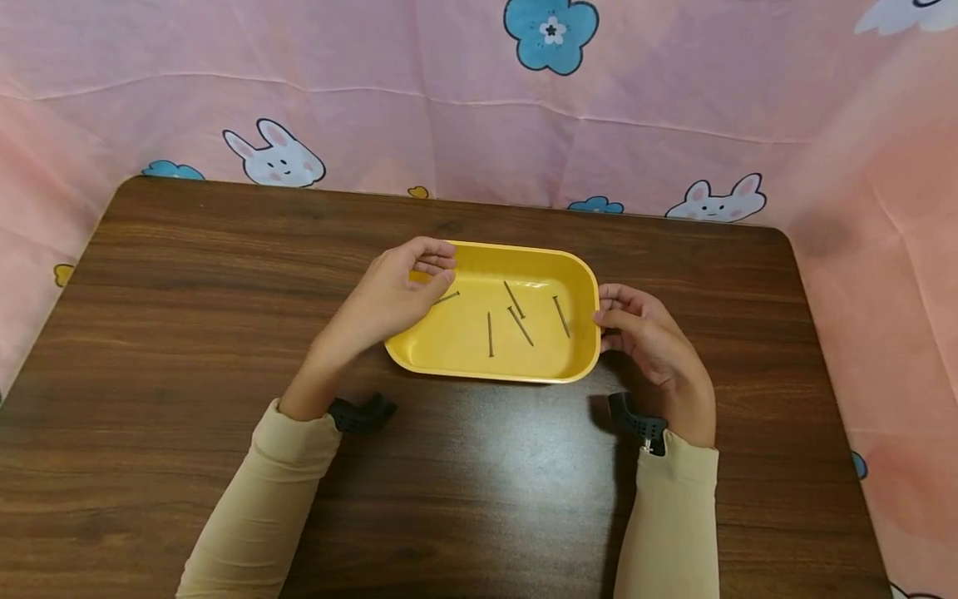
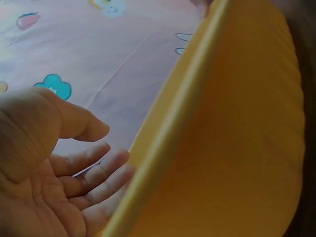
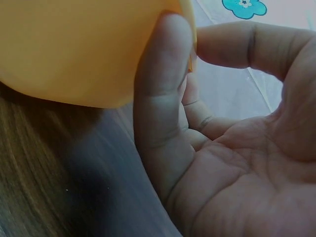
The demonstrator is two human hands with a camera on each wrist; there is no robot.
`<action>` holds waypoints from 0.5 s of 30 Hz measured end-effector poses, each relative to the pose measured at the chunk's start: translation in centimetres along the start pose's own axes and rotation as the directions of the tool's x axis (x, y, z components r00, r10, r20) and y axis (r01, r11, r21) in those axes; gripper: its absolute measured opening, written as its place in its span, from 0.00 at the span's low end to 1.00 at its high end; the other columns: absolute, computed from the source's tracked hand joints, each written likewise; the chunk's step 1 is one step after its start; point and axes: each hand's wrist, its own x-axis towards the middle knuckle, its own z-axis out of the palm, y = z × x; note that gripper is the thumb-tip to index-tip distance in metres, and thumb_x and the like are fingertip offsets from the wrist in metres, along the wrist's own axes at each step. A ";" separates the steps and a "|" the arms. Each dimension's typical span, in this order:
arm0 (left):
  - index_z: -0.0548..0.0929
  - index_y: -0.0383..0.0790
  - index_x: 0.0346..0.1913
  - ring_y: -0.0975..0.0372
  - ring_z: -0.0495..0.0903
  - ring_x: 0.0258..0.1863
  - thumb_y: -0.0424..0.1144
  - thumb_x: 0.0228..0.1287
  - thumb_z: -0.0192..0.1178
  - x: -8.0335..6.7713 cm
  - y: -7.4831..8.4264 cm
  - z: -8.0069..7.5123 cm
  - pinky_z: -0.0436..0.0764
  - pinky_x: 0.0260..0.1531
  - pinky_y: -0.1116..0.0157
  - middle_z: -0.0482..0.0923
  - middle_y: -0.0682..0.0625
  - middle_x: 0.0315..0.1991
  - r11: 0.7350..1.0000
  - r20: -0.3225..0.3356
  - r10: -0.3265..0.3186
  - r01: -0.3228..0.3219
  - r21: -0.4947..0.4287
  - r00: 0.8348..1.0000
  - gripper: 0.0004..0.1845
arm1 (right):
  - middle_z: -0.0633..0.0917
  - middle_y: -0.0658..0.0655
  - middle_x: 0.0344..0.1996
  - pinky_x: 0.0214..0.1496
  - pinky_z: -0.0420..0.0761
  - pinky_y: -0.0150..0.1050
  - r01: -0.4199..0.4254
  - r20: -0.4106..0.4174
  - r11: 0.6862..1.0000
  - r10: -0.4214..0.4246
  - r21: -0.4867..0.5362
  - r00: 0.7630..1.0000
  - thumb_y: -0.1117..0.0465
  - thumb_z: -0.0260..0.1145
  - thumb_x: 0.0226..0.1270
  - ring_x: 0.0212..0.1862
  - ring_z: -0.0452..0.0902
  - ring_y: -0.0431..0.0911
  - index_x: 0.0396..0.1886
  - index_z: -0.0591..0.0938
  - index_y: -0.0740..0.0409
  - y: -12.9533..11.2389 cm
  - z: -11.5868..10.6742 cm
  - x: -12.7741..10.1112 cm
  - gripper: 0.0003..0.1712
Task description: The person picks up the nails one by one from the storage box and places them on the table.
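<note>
A yellow tray lies on the brown table, with several thin nails loose on its floor. My left hand reaches over the tray's far-left corner. In the left wrist view that hand lies relaxed with its fingers close beside the tray's rim and the thumb apart. My right hand is at the tray's right end. In the right wrist view its thumb presses on the tray's outer wall and a finger meets the rim from above, pinching it.
The wooden table has rounded corners and a pink cloth with rabbits and flowers hanging round three sides. Black wrist mounts sit at both cuffs.
</note>
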 end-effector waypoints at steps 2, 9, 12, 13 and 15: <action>0.77 0.34 0.67 0.51 0.82 0.63 0.40 0.79 0.58 0.1 0.1 0.4 0.85 0.65 0.51 0.83 0.41 0.61 1.000 -0.001 0.005 -0.005 0.020 1.000 0.21 | 0.82 0.50 0.36 0.38 0.90 0.32 0.000 -0.001 1.000 0.000 0.002 1.000 0.68 0.58 0.78 0.34 0.82 0.39 0.57 0.73 0.64 0.0 0.0 0.0 0.12; 0.77 0.32 0.67 0.50 0.83 0.61 0.39 0.77 0.61 0.4 0.4 1.4 0.86 0.64 0.53 0.83 0.41 0.60 0.997 -0.008 0.016 -0.015 0.077 1.000 0.22 | 0.83 0.50 0.36 0.38 0.90 0.31 0.004 0.002 1.000 -0.004 0.006 1.000 0.68 0.58 0.78 0.33 0.82 0.39 0.57 0.73 0.64 -0.1 -0.1 -0.1 0.12; 0.78 0.33 0.67 0.49 0.84 0.61 0.40 0.76 0.63 0.3 0.4 1.8 0.84 0.65 0.51 0.83 0.42 0.61 0.983 -0.039 0.041 -0.033 0.180 0.998 0.22 | 0.83 0.50 0.36 0.38 0.90 0.32 0.002 0.004 1.000 -0.002 0.004 1.000 0.68 0.58 0.78 0.33 0.82 0.39 0.57 0.73 0.64 -0.1 0.0 -0.1 0.12; 0.79 0.33 0.67 0.49 0.84 0.61 0.40 0.76 0.63 0.2 0.4 1.9 0.84 0.65 0.50 0.83 0.42 0.62 0.977 -0.050 0.049 -0.037 0.211 0.998 0.22 | 0.83 0.50 0.36 0.38 0.90 0.32 0.002 0.003 1.000 -0.002 0.003 1.000 0.68 0.58 0.78 0.33 0.82 0.39 0.57 0.73 0.64 -0.1 0.0 -0.1 0.12; 0.79 0.34 0.66 0.48 0.85 0.61 0.41 0.76 0.63 0.2 0.4 2.2 0.82 0.65 0.48 0.83 0.42 0.62 0.961 -0.066 0.064 -0.044 0.272 0.996 0.22 | 0.83 0.50 0.36 0.38 0.90 0.32 0.001 0.001 1.000 -0.001 -0.001 1.000 0.68 0.58 0.78 0.33 0.82 0.39 0.57 0.73 0.64 -0.1 0.0 0.0 0.12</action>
